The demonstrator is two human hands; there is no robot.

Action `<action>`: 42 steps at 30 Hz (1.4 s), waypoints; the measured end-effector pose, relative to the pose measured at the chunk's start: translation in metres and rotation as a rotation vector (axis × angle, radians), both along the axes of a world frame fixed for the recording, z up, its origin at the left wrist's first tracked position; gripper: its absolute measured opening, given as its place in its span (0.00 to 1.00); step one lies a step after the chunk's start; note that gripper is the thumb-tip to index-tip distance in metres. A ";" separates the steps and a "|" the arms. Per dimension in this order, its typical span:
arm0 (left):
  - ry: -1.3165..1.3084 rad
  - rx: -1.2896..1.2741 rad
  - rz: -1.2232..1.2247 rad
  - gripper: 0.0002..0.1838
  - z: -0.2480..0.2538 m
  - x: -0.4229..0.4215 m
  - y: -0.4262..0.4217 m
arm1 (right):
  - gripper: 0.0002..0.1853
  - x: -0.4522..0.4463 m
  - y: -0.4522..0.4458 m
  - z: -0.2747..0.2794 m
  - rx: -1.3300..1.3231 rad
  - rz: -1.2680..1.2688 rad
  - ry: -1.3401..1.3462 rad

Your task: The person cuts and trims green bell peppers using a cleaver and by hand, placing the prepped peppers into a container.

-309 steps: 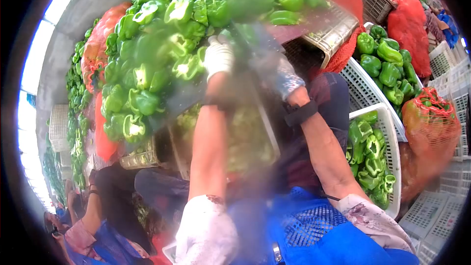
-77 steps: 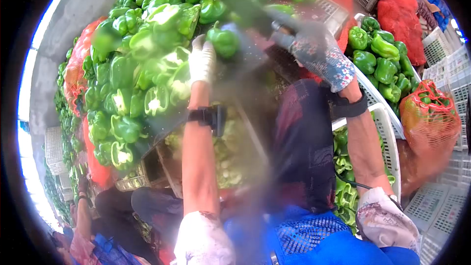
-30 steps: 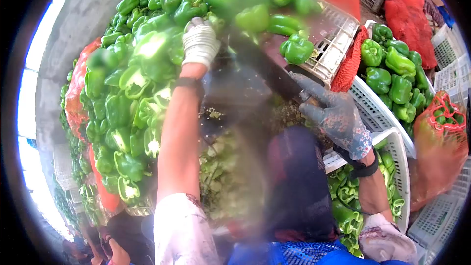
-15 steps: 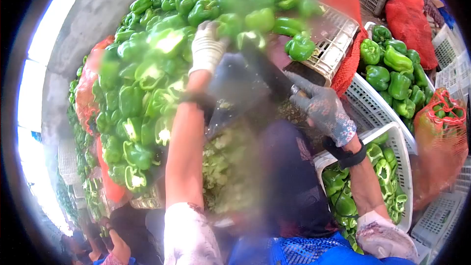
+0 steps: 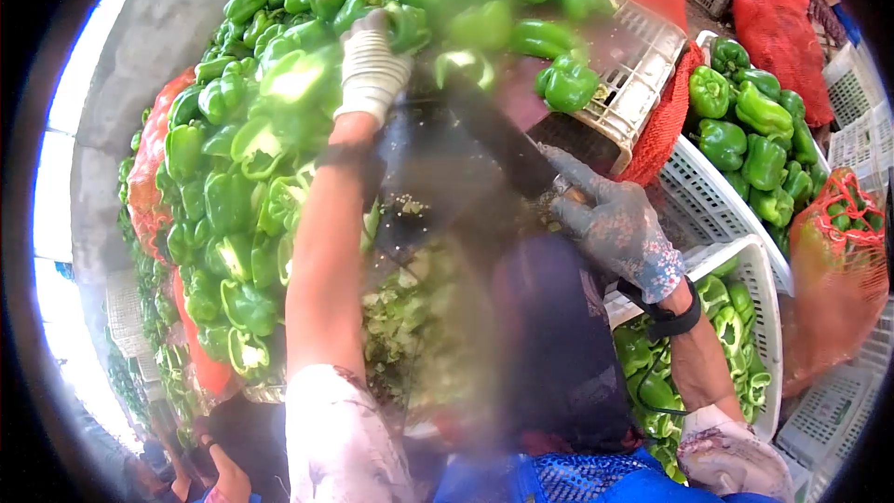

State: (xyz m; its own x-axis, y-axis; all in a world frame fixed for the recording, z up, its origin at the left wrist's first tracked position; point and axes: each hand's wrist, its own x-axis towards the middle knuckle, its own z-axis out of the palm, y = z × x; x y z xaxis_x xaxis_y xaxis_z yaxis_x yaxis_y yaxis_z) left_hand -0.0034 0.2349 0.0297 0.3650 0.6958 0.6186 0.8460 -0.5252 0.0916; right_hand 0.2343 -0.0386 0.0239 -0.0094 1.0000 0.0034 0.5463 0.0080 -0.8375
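My left hand, in a whitish ribbed glove with grey fingertips, is at the pile of green bell peppers, its fingers closed on a whole green bell pepper at the pile's near side. Wrapped in a grey patterned glove, my right hand grips the handle of a knife. Its broad dark blade points up and left, toward a cut pepper; a smear on the lens blurs that area. Halved peppers with pale insides lie left of my left forearm.
Green scraps lie below, between my forearms. A white crate of cut peppers stands under my right forearm. Another white crate holds whole peppers. Red mesh sacks are at the right. Another person's arm shows at lower left.
The view has shifted slightly, so the pile and my left hand appear farther left and up. My left hand stays by the same pepper; my right hand keeps the knife.
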 end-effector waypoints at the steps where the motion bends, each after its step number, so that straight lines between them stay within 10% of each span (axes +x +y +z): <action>1: -0.230 -0.069 -0.106 0.36 0.008 -0.005 -0.002 | 0.31 0.002 0.000 -0.008 0.027 0.002 0.010; 5: -1.175 -0.573 -0.146 0.26 0.022 -0.015 -0.042 | 0.29 0.003 -0.001 -0.018 0.112 -0.001 0.054; 8: -0.292 -0.062 -0.123 0.21 -0.017 -0.055 -0.043 | 0.28 0.003 -0.003 -0.005 -0.052 -0.019 0.140; 12: -1.482 -0.619 -0.456 0.13 0.000 -0.029 -0.103 | 0.28 -0.002 -0.005 -0.004 -0.152 -0.065 0.261; 16: -1.980 -0.786 -0.563 0.22 -0.009 -0.026 -0.147 | 0.29 -0.002 -0.006 -0.008 -0.062 -0.058 0.204; 18: -1.601 -0.640 -0.389 0.25 -0.034 -0.038 -0.146 | 0.28 -0.004 -0.005 -0.007 -0.041 -0.053 0.193; 20: -2.198 -0.836 -0.597 0.25 -0.014 -0.038 -0.163 | 0.28 -0.006 -0.007 -0.003 -0.033 -0.046 0.189; 23: -0.762 -0.288 -0.079 0.30 -0.018 -0.040 -0.160 | 0.28 -0.006 -0.005 -0.003 0.008 -0.026 0.146; 26: -1.553 -0.658 -0.058 0.37 0.002 -0.026 -0.147 | 0.27 -0.005 -0.005 0.006 0.068 0.023 0.095; 33: -1.545 -0.869 0.113 0.11 0.013 -0.031 -0.147 | 0.24 -0.018 0.034 -0.012 0.623 0.159 -0.122; 37: -1.554 -0.892 0.101 0.11 0.001 -0.044 -0.148 | 0.25 -0.042 0.043 0.000 0.293 0.094 0.070; 40: -1.649 -0.918 0.178 0.12 0.011 -0.047 -0.164 | 0.26 -0.044 0.052 -0.003 0.560 0.110 -0.045; 42: -1.288 -0.753 0.063 0.11 -0.015 -0.072 -0.157 | 0.25 -0.042 0.056 -0.005 0.538 0.140 -0.051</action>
State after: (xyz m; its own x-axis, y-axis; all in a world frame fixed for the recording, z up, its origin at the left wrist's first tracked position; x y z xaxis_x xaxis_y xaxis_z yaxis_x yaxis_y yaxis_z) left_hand -0.0753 0.0782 0.0146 -0.1806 0.9834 -0.0177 -0.0053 0.0170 0.9998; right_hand 0.1922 0.0175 0.0188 -0.1552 0.8467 0.5090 0.5496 0.5021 -0.6677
